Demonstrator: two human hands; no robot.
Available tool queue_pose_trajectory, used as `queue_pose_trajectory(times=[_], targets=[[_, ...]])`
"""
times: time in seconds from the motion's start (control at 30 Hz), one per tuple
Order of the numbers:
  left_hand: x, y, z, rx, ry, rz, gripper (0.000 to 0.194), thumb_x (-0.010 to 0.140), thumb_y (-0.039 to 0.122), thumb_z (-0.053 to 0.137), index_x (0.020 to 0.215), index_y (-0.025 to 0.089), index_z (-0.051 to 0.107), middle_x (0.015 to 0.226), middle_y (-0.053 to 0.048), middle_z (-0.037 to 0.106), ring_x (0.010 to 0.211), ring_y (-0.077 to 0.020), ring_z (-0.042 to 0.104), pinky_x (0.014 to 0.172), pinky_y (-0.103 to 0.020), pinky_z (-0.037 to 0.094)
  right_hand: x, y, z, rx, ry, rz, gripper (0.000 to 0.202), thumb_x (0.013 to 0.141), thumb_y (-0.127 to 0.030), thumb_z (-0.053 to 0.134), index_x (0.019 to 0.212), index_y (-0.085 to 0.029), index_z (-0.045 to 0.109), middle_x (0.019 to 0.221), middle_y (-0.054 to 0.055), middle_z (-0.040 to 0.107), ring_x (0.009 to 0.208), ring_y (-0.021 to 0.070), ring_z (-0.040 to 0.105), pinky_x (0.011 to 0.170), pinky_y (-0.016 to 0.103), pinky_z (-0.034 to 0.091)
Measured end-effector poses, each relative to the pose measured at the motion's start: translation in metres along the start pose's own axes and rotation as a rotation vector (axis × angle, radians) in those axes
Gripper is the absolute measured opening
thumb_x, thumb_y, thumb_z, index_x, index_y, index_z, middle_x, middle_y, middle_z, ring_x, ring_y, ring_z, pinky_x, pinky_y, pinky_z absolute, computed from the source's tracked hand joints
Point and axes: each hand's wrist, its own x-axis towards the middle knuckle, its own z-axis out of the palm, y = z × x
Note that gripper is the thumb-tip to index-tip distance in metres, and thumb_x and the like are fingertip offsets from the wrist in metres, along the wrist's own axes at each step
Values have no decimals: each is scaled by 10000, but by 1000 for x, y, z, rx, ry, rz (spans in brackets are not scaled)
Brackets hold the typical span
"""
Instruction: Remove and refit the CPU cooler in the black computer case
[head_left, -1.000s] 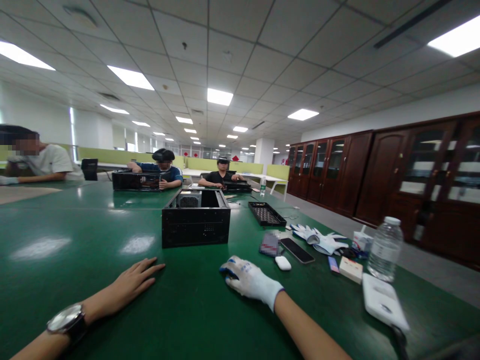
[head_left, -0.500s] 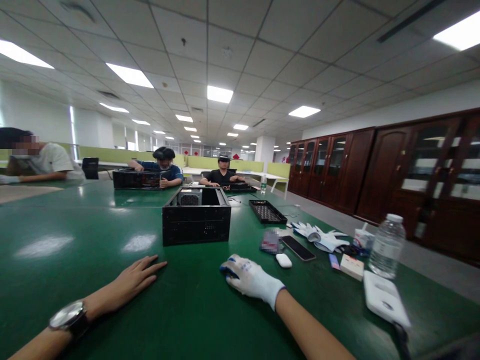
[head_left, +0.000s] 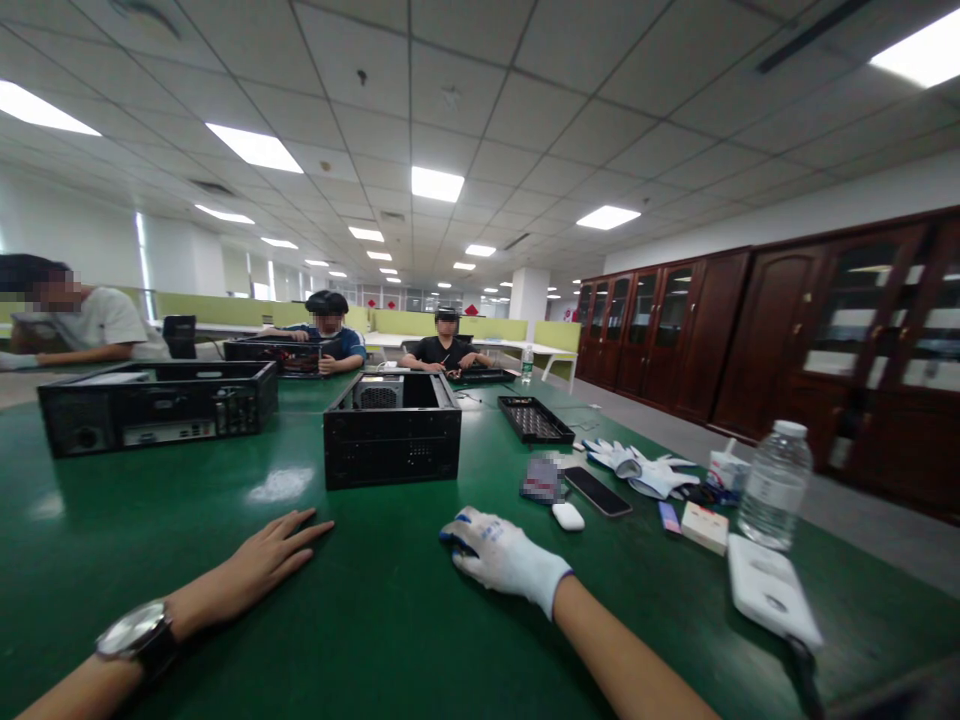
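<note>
Bare and wearing a wristwatch [head_left: 136, 632], my left hand [head_left: 255, 565] lies on the green table [head_left: 375, 620] with its fingers spread and nothing in them. My right hand [head_left: 491, 552], in a white glove with blue on the fingers, rests on the table with its fingers bent and a gap between thumb and forefinger. Nothing can be made out in it. Beyond and between both hands stands a black computer case [head_left: 392, 445], its top open and a grey fan grille inside. Another black case [head_left: 161, 408], with ports on its near side, stands farther left.
Right of my right hand lie a white earphone case [head_left: 568, 516], a phone [head_left: 598, 491], gloves [head_left: 645, 470], a small box [head_left: 705, 527], a water bottle [head_left: 776, 490] and a white device [head_left: 772, 590]. Behind them is a black panel [head_left: 535, 420]. Three people sit across the room.
A second black case now stands at the left, where bare table showed before. Both my hands have kept their places. Across the table, the arms of the seated people have shifted slightly.
</note>
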Motion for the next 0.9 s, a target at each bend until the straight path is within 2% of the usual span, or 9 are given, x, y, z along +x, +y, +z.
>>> queue_pose_trajectory(times=[0.13, 0.33, 0.67, 0.9], targets=[[1, -2, -4, -45, -79, -7, 566, 1079, 645, 303, 1570, 424, 481, 1609, -36, 543, 1386, -352, 593, 1114, -495, 535, -1, 0, -1, -2, -3, 0, 491, 998, -418, 546, 1456, -254, 612, 1427, 140, 622, 1266, 340, 644, 1062, 465, 531], [2, -1, -13, -66, -72, 25, 535, 1084, 623, 341, 1557, 429, 496, 1601, -30, 553, 1373, -340, 608, 1101, -477, 552, -2, 1, 1, 16, 14, -17, 481, 995, -407, 560, 1449, -257, 615, 1421, 135, 626, 1268, 333, 642, 1078, 462, 523], [3, -14, 11, -73, -34, 16, 559, 1079, 635, 315, 1565, 422, 490, 1612, -37, 539, 1387, -345, 592, 1115, -495, 542, -1, 6, 4, 9, 14, -23, 493, 996, -425, 543, 1453, -250, 605, 1441, 128, 614, 1281, 320, 630, 1101, 438, 500], [3, -14, 11, -65, -50, 0, 568, 1084, 628, 297, 1576, 408, 477, 1628, -48, 518, 1419, -349, 564, 1121, -493, 535, -1, 7, 5, 27, 28, -18, 481, 995, -431, 547, 1448, -278, 605, 1437, 114, 613, 1272, 306, 631, 1092, 424, 497]])
